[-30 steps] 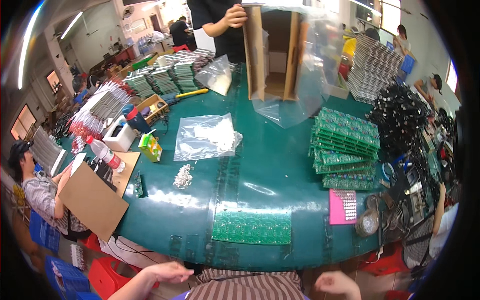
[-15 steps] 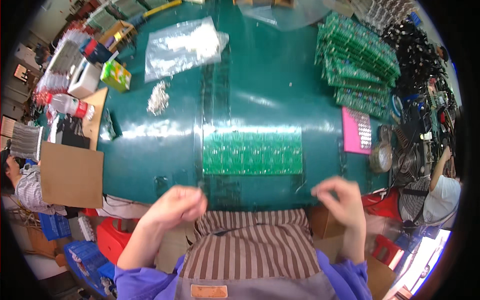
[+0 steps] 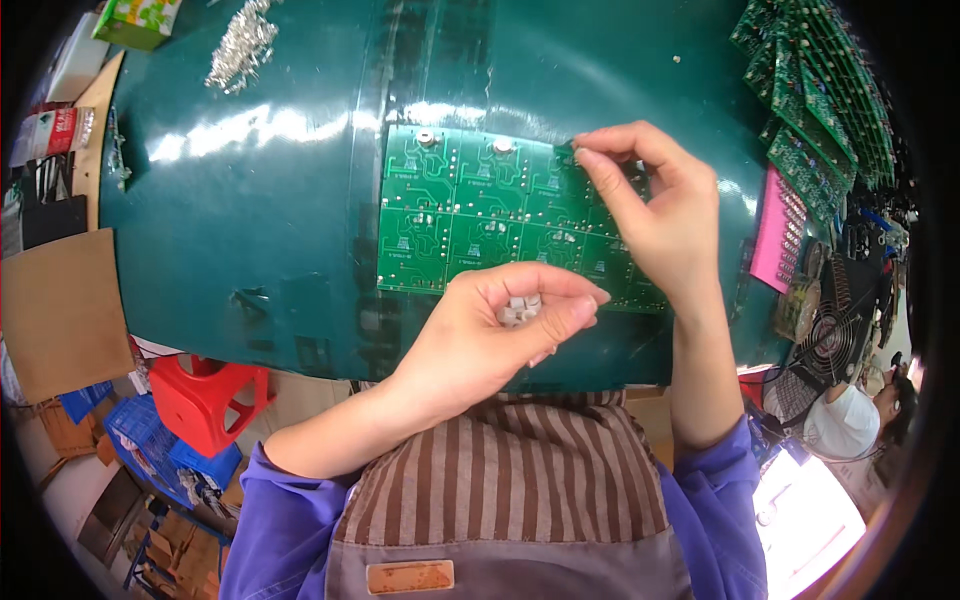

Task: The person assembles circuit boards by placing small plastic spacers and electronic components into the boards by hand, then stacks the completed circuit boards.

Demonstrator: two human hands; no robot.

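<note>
A green circuit board (image 3: 420,250) lies flat on the green tabletop in front of me. Along its far edge, toward the left, sit two small white parts (image 3: 425,138). My left hand (image 3: 490,325) is cupped over the board's near edge, its fingers curled round several small white connector-like pieces (image 3: 518,311). My right hand (image 3: 660,200) reaches over the right half of the board, thumb and forefinger pinched together at the far edge. Whatever those fingertips hold is too small to make out.
A heap of small silvery-white parts (image 3: 242,48) lies at the far left. To the right stand stacked populated circuit boards (image 3: 815,100) and a pink pad (image 3: 775,235) holding rows of small metal pieces. A brown cardboard sheet (image 3: 62,310) is at left, a red stool (image 3: 205,400) below the table edge.
Both hands have moved from near my lap to over the board. Two white parts now sit on its far edge, and white pieces show in my left hand. The view has shifted closer.
</note>
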